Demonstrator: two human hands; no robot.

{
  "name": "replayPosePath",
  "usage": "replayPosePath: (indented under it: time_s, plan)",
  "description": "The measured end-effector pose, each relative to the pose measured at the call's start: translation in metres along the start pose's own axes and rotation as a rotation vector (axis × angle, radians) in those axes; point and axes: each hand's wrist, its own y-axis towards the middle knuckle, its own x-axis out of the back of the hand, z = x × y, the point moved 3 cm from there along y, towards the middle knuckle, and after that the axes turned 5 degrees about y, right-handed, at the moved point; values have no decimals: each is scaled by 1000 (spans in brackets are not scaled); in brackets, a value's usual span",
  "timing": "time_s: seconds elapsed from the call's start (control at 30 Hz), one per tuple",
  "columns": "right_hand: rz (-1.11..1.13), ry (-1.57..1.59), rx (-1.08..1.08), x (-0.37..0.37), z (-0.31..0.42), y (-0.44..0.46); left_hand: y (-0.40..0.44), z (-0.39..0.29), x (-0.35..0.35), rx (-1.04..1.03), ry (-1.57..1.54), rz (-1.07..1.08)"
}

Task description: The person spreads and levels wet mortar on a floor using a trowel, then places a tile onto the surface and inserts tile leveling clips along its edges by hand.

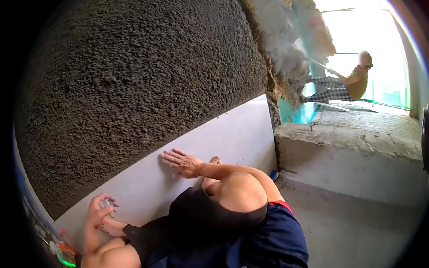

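Note:
My right hand (182,164) lies flat on a large white tile (232,129), fingers spread, near its edge along a bed of rough dark mortar (143,80). My left hand (100,209) is curled around a small grey-white object (105,203) whose kind I cannot make out, held just above the tile's left part. Both my bare feet rest on the tile. Dark cloth covers my thighs and partly hides the tile's near side.
A low concrete ledge (348,143) borders the bare floor (344,219) on the right. Beyond it, a person (357,80) in checked trousers holds a long pole towards dusty rubble (290,67). Small bright packets (66,254) lie at lower left.

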Motion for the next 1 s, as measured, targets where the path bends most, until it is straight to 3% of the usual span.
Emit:
replayPosePath:
  time_s: [0.1, 0.17, 0.2, 0.27, 0.37, 0.43, 0.5, 0.63, 0.77, 0.83, 0.93, 1.0]
  plan:
    - [-143, 38, -46, 0, -47, -33, -9, -21, -18, 53, 63, -137]
    - [-278, 32, -274, 4, -94, -73, -7, -40, -38, 66, 81, -213]
    - [-290, 41, -257, 5, -113, -88, -6, -53, -46, 62, 107, -213]
    - [-395, 26, -436, 8, -160, -130, -1, -77, -66, 72, 150, -222]
    - [-464, 5, -539, 10, -222, -195, 23, -119, -96, 77, 224, -180]
    - [-521, -47, -640, 6, -269, -243, 47, -151, -122, 228, 437, -58]
    - [-700, -12, -754, 6, -330, -299, 77, -171, -148, 254, 445, 19]
    - [-883, -50, -1355, 29, -425, -400, 139, -214, -208, 236, 590, 135]
    - [-1021, -106, -1164, 22, -397, -391, 194, -238, -275, 197, 679, 197]
    - [-883, 83, -865, -8, -363, -363, 222, -246, -312, 118, 768, 250]
    - [-824, 51, -996, -21, -366, -384, 257, -235, -359, 38, 774, 292]
    - [-981, 54, -1197, -20, -383, -416, 271, -223, -390, 32, 700, 320]
